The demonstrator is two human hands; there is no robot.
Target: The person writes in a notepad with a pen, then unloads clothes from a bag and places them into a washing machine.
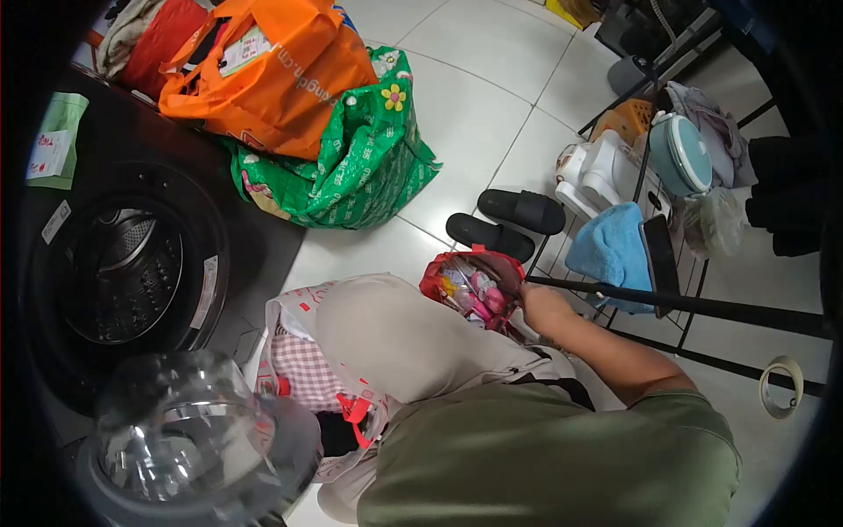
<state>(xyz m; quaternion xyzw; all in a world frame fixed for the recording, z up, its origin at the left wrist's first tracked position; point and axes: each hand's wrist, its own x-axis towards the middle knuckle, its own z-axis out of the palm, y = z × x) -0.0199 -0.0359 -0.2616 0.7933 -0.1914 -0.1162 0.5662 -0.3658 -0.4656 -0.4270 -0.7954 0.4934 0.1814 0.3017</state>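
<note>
My right hand (543, 309) reaches in from the right and is closed at the edge of a small red bag (432, 279). Its fingertips are partly hidden by the bag's rim. Inside the bag lie pink bottles (488, 299) and other small items. My left hand is out of view. Close to my lap, a clear bag with red print (290, 307) contains pink checked cloth (307, 364) and something black.
At left, a black washing machine (237, 255) has its glass door (202, 439) open. Orange (290, 88) and green bags (378, 176) stand beyond. Black slippers (522, 211) lie near a wire rack (685, 303) bearing a blue cloth (610, 246). A tape roll (781, 386) is at right.
</note>
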